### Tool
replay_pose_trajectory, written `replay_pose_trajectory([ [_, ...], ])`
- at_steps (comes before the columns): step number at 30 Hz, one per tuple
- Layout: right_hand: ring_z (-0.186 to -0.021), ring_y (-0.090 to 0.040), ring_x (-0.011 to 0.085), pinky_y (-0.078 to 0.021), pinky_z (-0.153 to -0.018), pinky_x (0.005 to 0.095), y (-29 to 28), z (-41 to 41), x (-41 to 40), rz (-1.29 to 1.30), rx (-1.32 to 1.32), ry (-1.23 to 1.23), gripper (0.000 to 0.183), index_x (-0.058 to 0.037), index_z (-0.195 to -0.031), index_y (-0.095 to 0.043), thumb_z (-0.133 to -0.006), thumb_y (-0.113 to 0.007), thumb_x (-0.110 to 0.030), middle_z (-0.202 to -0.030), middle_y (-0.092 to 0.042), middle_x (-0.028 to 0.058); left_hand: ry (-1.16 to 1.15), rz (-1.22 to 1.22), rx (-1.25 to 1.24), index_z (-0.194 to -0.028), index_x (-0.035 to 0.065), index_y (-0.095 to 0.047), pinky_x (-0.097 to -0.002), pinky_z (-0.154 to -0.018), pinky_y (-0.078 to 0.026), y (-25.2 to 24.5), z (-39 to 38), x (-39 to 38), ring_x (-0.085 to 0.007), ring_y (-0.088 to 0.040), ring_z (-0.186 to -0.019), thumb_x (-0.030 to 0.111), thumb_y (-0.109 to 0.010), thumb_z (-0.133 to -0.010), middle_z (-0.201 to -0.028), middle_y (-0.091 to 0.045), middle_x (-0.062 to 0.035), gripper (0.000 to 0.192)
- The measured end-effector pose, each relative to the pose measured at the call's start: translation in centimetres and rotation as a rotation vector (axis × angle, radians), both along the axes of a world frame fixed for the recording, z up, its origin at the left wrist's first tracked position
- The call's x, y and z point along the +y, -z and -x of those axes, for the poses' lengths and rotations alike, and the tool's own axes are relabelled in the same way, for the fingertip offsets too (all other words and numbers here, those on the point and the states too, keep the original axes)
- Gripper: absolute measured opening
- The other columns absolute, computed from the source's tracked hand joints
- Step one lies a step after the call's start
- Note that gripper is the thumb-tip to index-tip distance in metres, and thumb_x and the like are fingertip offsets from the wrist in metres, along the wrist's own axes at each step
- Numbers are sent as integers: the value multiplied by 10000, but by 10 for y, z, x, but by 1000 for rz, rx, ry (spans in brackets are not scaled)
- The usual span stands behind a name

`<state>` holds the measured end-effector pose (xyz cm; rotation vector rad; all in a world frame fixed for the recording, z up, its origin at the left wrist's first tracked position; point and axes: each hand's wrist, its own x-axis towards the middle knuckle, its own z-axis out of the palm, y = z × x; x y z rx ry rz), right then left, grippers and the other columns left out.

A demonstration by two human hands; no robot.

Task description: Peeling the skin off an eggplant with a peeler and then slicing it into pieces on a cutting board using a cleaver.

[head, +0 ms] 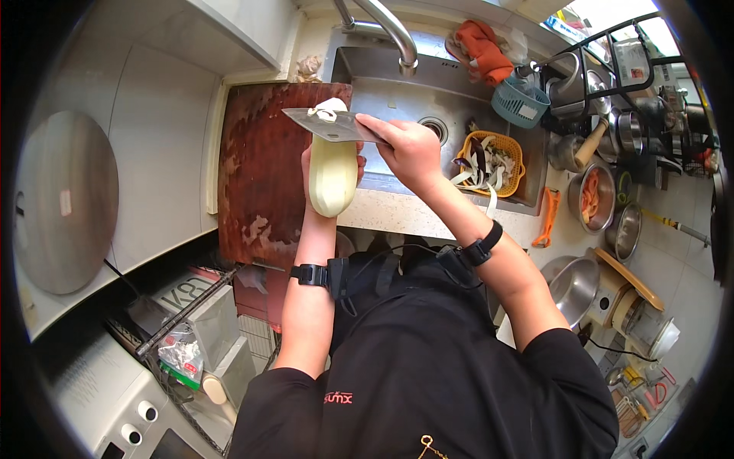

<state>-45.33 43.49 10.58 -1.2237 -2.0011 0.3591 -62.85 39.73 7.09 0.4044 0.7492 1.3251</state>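
My left hand [306,172] grips a large peeled eggplant [332,172] from underneath, with fingertips showing along both its sides. The pale flesh has long flat facets. In my right hand [410,152] is a cleaver [338,125]; its broad steel blade lies across the eggplant's far end, and my fist hides the handle. Small whitish cut pieces [324,113] sit on the blade near its far edge. Beneath the eggplant and partly beyond it lies a worn reddish-brown cutting board [258,172], beside the sink.
The steel sink [390,103] holds a yellow basket [519,166] of dark and pale peelings. Its faucet [395,28] arches overhead. To the right are an orange peeler [549,218], a steel bowl [573,206] with orange-red food, and a mortar [565,155]. An orange cloth [484,51] hangs behind.
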Motion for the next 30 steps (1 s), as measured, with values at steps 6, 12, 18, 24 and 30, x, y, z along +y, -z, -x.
replay_pose_trajectory([
  [6, -786, -670, 303, -518, -657, 430, 34, -9, 11, 362, -179, 246, 297, -213, -1088, -712, -816, -612, -151, -841, -697, 93, 200, 44, -494, -1299, -38, -496, -438, -716, -613, 7, 16, -3, -335, -636, -867, 364, -467, -944, -1094, -572, -193, 537],
  [12, -863, -671, 319, -525, -741, 428, 35, -24, -2, 531, -91, 194, 286, -184, -1085, -711, -826, -592, -171, -917, -704, 126, 120, 67, -239, -1315, -42, -482, -425, -750, -605, 11, 26, -3, -316, -662, -955, 492, -464, -944, -1140, -618, -185, 650],
  [18, -874, -664, 319, -513, -757, 414, 33, -19, 2, 695, -11, 179, 305, -158, -1118, -697, -830, -614, -208, -910, -699, 136, -79, 325, 21, -1284, 22, -545, -399, -840, -554, 37, 52, 5, -293, -676, -937, 443, -625, -903, -1133, -653, -148, 573],
  [24, -804, -655, 296, -493, -744, 382, 48, -21, 6, 858, 129, 199, 341, -105, -1141, -677, -826, -626, -225, -845, -677, 149, 29, 197, 1438, -1218, 73, -601, -408, -803, -531, 25, 74, 27, -263, -650, -979, 386, -785, -737, -1142, -636, -108, 603],
  [30, -684, -574, 202, -460, -676, 339, 40, -11, 5, 865, 143, 150, 321, -48, -1116, -658, -849, -636, -225, -746, -604, 91, 162, 231, 1776, -1270, 150, -584, -406, -883, -505, 0, 71, 33, -291, -600, -1094, 373, -793, -691, -1219, -601, -92, 654],
])
